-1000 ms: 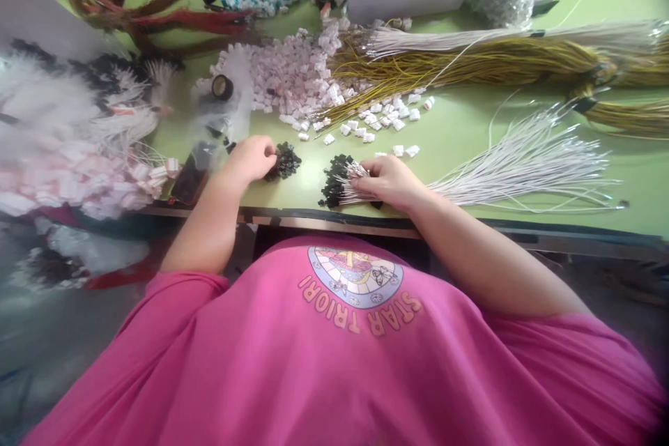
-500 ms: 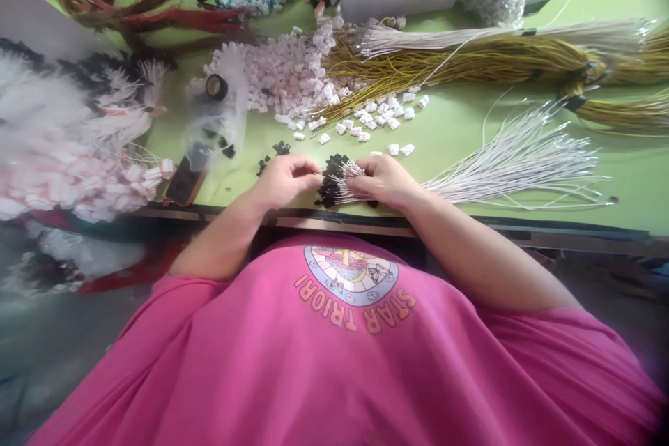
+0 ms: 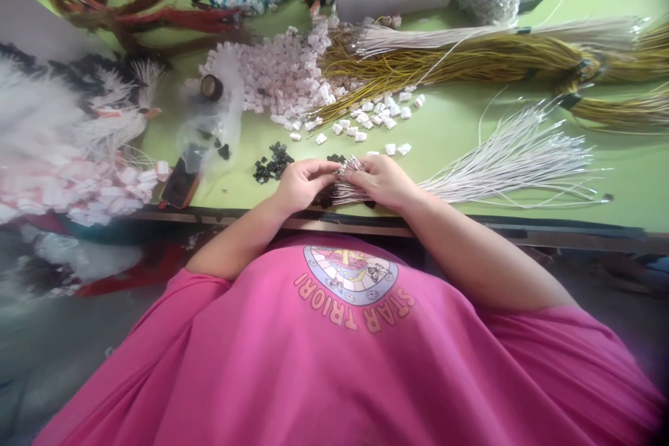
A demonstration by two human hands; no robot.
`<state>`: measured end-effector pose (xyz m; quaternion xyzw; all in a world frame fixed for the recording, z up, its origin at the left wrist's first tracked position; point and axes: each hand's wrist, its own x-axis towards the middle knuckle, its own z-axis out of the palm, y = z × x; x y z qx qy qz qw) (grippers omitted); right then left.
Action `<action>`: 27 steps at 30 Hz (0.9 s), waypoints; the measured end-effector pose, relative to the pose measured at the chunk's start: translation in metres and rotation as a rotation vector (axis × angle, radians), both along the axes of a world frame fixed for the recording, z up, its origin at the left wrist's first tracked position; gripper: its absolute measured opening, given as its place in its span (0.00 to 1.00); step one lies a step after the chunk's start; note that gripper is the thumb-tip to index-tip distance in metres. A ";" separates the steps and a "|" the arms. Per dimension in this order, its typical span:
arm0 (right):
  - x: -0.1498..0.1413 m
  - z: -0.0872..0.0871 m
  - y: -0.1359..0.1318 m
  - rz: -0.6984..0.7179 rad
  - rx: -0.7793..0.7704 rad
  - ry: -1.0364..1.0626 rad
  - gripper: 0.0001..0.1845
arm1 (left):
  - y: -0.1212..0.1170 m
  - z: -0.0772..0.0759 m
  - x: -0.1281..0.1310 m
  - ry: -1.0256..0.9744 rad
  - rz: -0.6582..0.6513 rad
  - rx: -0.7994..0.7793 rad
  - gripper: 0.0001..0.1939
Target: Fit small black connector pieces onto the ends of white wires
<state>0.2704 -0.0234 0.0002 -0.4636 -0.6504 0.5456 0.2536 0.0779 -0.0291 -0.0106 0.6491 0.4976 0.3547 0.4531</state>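
My right hand is closed round a bundle of thin white wires near their left ends. The rest of the bundle fans out to the right across the green table. At the bundle's left tips, my left hand has thumb and fingertips pinched together; whatever lies between them is too small to make out. Black connectors cluster at the wire tips, partly hidden behind the left hand. Just left of that hand is a small pile of loose black connectors.
White connectors are heaped behind my hands, some scattered nearer. Bundles of yellow wires stretch to the right at the back. A phone, a clear plastic bag and a black tape roll lie on the left. The table edge runs before me.
My left hand has moved right, from beside the black connectors to the wire tips in my right hand. More of the loose black pile now shows. My right hand has barely moved.
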 end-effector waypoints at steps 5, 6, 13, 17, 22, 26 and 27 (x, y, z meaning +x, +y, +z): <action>0.000 0.002 -0.001 -0.036 -0.012 -0.005 0.14 | 0.000 -0.002 0.002 0.000 0.030 -0.025 0.11; -0.001 0.002 -0.002 -0.040 -0.011 -0.006 0.14 | 0.001 -0.003 0.002 -0.005 0.032 -0.029 0.11; -0.001 0.000 -0.001 -0.041 0.008 -0.015 0.15 | 0.001 -0.005 0.002 0.012 0.030 0.008 0.10; -0.002 -0.002 -0.001 -0.018 0.005 -0.031 0.14 | 0.001 -0.004 0.003 0.023 0.003 0.045 0.09; -0.002 0.000 0.000 -0.011 0.022 -0.035 0.13 | 0.001 -0.002 0.007 0.090 -0.042 0.031 0.08; -0.001 0.001 -0.001 -0.036 0.027 -0.091 0.14 | -0.003 0.006 0.005 0.174 -0.097 0.142 0.06; 0.000 0.001 -0.001 -0.067 0.035 -0.103 0.14 | -0.004 0.010 0.002 0.217 -0.117 0.189 0.05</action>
